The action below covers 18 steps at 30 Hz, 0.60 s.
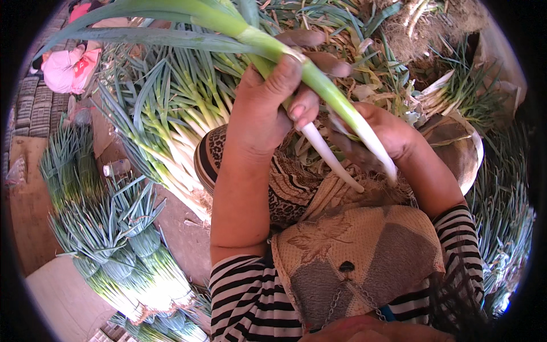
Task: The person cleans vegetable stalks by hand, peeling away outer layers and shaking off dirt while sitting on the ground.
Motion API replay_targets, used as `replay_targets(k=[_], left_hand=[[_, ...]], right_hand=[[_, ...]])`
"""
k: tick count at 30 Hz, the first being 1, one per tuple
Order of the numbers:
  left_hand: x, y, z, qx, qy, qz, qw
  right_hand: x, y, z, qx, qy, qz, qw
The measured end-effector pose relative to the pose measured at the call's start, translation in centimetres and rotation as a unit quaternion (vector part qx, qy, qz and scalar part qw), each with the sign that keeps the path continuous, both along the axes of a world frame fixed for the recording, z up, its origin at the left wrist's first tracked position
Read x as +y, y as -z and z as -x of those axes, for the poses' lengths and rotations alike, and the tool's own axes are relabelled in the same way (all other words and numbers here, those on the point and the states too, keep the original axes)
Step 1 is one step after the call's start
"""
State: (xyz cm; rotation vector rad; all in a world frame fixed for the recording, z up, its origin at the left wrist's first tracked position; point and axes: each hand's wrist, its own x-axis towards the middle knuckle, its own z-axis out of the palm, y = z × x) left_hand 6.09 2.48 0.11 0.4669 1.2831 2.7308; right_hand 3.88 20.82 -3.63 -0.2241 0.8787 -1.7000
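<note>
My left hand (277, 89) is closed around two green onions with long green leaves; the thicker green onion (337, 99) passes between its thumb and outstretched fingers, the thinner green onion (327, 151) runs beside it. Their white, rooted ends hang down over my lap. Just right of the stalks is my right hand (380, 128), with its fingers partly behind the thicker one and a loose strip of peel near them. Whether these fingers grip anything is hard to tell. A patterned cloth apron (363, 243) covers my front.
Loose green onions (179, 124) lie in a pile at the left. Tied bundles of green onions (132, 265) stand beyond, near a plastic bottle (117, 167). Peeled leaf scraps (354, 81) cover the ground ahead. More green onions (500, 192) lie right. A person in pink (68, 70) is at upper left.
</note>
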Motion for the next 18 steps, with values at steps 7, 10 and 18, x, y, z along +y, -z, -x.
replay_targets(k=[7,10,18], left_hand=[[0.8,0.9,1.2,-0.186,-0.147,0.08,0.968],[0.0,0.7,1.6,-0.234,-0.206,0.036,0.95],[-7.6,0.6,1.0,-0.21,-0.288,-0.148,0.922]], right_hand=[[-2.5,0.0,0.6,-0.036,0.255,-0.27,0.928],[1.7,3.3,2.8,-0.154,0.242,0.087,0.954],[12.1,1.2,1.0,0.052,0.201,0.016,0.978]])
